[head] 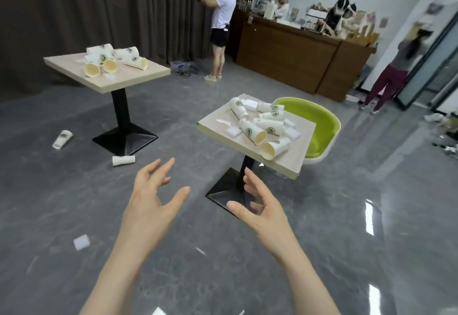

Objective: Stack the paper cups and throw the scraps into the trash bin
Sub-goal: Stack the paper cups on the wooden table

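On the grey floor [74, 190] at the far left lies a paper cup [62, 139] on its side, and a second fallen cup [123, 160] lies near the black base of the left table [148, 73]. That table carries a cluster of tipped cups [112, 58] toward its far edge, several with their open mouths facing the near edge, and a small white scrap [109, 77] just beside them. A white scrap of paper [81, 242] lies on the floor nearer the viewer. The left hand [151, 198] hangs in the air with its fingers spread and relaxed, holding nothing. The right hand [260, 205] faces it, palm inward, fingers loosely curved and apart, likewise holding nothing. Both hover above the floor, short of the right table [296, 156]. That table bears a heap of overturned cups [260, 124] running from its far corner to its near edge, with flat white scraps [233, 131] scattered among them and near the left edge. A green chair [319, 121] stands just behind its right edge. Further back, a person in a white shirt [223, 15] stands by the dark curtain, and others stand at a brown counter [285, 59].
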Tool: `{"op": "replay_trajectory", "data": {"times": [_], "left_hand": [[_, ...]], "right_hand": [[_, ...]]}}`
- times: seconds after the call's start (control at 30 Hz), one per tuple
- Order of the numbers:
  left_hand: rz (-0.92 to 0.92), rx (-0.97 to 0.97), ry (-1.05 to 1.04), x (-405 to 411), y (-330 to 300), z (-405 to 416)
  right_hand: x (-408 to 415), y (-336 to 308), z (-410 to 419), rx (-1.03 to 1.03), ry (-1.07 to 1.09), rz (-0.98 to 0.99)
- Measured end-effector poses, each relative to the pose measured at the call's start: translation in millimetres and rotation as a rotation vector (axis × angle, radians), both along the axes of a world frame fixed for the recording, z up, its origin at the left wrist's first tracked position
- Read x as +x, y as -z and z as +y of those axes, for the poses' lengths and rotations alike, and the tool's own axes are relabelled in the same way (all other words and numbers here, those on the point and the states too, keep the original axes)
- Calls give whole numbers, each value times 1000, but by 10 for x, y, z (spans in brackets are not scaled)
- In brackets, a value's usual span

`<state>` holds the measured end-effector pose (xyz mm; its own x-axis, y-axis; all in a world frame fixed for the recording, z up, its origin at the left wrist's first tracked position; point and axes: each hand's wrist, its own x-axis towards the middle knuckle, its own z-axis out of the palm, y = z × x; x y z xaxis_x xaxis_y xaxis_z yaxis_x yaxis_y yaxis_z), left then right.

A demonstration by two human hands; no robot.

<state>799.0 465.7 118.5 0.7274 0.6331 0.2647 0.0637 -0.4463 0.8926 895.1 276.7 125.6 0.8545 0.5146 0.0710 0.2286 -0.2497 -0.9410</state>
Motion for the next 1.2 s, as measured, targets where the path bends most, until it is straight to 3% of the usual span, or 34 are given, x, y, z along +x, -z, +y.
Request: {"op": "replay_trajectory", "data": {"times": [0.4,0.73,0.93,1.1,1.2], "left_hand": [[139,88,210,2191,197,608],[280,214,522,4091,298,1034],[410,212,615,4924,542,927],[450,215,556,5561,694,749],[477,176,500,5872,748,595]], "right_hand": [[1853,473,351,-24,217,51],[3284,722,605,-123,404,132],[4267,1041,256,-391,223,56],[5207,1309,-22,-846,-124,-174],[5585,1424,-85,-978,-325,-239]]}}
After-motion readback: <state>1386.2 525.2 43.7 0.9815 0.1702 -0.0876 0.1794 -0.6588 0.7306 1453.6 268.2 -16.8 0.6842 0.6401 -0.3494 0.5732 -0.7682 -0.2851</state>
